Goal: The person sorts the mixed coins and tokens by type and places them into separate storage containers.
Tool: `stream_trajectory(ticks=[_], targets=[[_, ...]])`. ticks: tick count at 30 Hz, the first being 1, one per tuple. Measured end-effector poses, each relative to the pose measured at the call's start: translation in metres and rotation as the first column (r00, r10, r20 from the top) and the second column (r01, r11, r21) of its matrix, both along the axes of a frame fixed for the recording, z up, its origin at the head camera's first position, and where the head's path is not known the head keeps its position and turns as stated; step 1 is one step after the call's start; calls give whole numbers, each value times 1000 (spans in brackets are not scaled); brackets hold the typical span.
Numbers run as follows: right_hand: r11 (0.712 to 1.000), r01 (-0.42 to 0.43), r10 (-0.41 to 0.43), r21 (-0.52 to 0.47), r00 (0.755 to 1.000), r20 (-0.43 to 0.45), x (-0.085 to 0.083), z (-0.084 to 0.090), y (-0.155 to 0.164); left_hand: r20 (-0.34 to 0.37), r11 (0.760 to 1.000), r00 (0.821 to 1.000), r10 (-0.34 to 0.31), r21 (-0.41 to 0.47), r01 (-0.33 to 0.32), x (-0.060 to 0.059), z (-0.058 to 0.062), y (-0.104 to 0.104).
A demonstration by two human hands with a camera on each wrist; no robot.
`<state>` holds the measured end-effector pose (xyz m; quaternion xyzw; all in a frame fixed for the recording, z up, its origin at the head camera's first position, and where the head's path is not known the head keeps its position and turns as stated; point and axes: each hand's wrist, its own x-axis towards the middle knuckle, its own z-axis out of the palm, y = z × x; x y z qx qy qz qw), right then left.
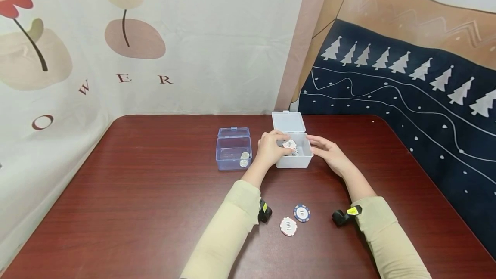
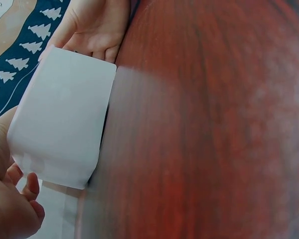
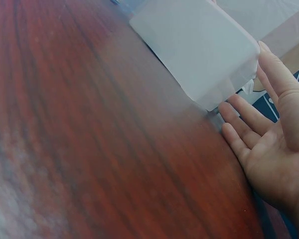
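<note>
A white plastic box (image 1: 293, 162) stands with its lid raised, several poker chips (image 1: 289, 144) inside. My left hand (image 1: 269, 147) reaches over its left wall, and thumb and index finger pinch a chip just within the opening. In the left wrist view the other fingers (image 2: 32, 185) curl outside that wall. My right hand (image 1: 329, 154) steadies the right side with extended fingers, its thumb (image 3: 279, 69) at the box corner in the right wrist view. Nearer on the table lie a blue-edged poker chip (image 1: 302, 213) and a red-and-white one (image 1: 288, 226).
Left of the white box, a translucent blue box (image 1: 234, 154) stands with its lid up and silver coins (image 1: 244, 159) inside. Both boxes are toward the far edge of the brown wooden table (image 1: 155, 193). Printed cloths (image 1: 217, 55) hang behind it.
</note>
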<state>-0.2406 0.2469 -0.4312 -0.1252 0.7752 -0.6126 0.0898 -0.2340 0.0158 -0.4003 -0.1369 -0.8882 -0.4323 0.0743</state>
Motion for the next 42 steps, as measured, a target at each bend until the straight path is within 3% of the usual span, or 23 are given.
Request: stream_trajectory(ticks=[10, 20, 30, 37, 42], targets=[[1000, 3, -3, 3, 1000, 2, 1, 2, -1, 23, 996, 1000, 14, -86, -12, -2, 1, 1], [1000, -4, 4, -15, 1000, -12, 2, 4, -1, 23, 999, 1000, 0, -45, 1, -1, 4, -1], [1000, 7, -7, -15, 1000, -7, 1, 4, -2, -52, 991, 999, -14, 132, 21, 5, 16, -5], [1000, 13, -13, 3, 1000, 11, 2, 3, -1, 7, 974, 999, -46, 221, 43, 18, 27, -4], [1000, 10, -10, 8, 1000, 16, 1, 2, -1, 6, 962, 997, -75, 264, 70, 27, 34, -2]])
